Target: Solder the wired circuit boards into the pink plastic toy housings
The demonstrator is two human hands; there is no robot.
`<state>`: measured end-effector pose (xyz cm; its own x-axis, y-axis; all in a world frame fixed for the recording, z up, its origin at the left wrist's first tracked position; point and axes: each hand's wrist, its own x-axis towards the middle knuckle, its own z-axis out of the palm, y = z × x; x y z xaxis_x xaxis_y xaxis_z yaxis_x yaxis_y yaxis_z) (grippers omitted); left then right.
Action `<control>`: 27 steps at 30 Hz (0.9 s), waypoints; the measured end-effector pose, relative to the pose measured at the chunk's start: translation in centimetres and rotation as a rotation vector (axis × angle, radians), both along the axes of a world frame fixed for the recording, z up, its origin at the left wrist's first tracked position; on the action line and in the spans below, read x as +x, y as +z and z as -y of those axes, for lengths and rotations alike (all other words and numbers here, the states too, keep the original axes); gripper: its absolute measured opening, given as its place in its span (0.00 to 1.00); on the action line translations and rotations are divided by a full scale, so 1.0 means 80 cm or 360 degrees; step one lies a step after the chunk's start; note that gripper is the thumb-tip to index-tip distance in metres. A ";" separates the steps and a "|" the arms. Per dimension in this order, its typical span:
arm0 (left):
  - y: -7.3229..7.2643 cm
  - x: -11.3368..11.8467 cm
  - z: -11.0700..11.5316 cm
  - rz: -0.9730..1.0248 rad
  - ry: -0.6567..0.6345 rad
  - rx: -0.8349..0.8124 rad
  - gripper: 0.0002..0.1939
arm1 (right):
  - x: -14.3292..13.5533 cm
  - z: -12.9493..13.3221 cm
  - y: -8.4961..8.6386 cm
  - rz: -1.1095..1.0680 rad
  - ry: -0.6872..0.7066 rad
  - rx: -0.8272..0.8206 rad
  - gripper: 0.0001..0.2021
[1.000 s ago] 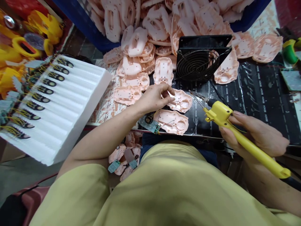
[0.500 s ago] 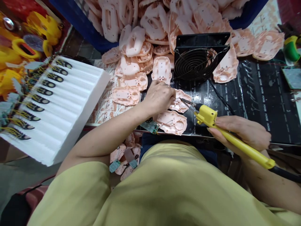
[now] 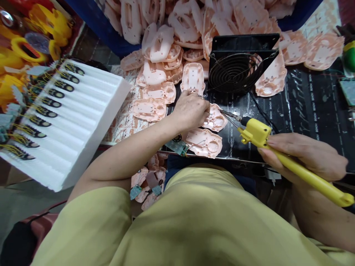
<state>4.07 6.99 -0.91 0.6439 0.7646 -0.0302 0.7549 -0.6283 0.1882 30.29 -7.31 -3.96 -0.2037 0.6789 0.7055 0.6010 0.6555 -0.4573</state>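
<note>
My right hand is closed around a yellow soldering iron, its dark tip end pointing left. The tip is at the right edge of a pink plastic shell. My left hand rests over that shell's left side, fingers curled down in a pinch; what they hold is hidden beneath them. A second pink shell lies nearer to me, with a thin wire across it. Beside it a small green circuit board sits partly under my left wrist. Another shell lies just beyond my left hand.
A black fan stands behind the shells, its cable trailing along the black bench. More pink shells fill a blue bin at the back. On the left, a white foam block carries several wired parts beside yellow plastic pieces.
My right hand has drawn the soldering iron to the right, its tip moving from the shell's middle to its edge. My left hand stays on the shell.
</note>
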 end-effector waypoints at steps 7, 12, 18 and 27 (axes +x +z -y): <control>0.004 0.004 0.000 -0.0087 0.0032 -0.0032 0.12 | -0.013 -0.012 -0.004 0.0082 0.0127 0.0138 0.17; 0.004 0.005 0.001 -0.0103 0.0054 -0.0040 0.12 | -0.015 -0.017 0.003 0.0160 0.0203 0.0136 0.17; 0.003 0.003 0.000 -0.0070 0.0025 -0.0005 0.11 | -0.008 -0.003 0.006 -0.0061 0.0025 0.0071 0.16; 0.000 0.001 -0.001 -0.0060 0.0009 0.0027 0.12 | -0.005 0.000 -0.011 0.0092 -0.0284 0.0215 0.35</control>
<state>4.18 7.06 -0.90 0.6383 0.7687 -0.0414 0.7647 -0.6270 0.1488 29.91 -7.31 -4.82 -0.1318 0.6078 0.7831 0.7356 0.5896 -0.3337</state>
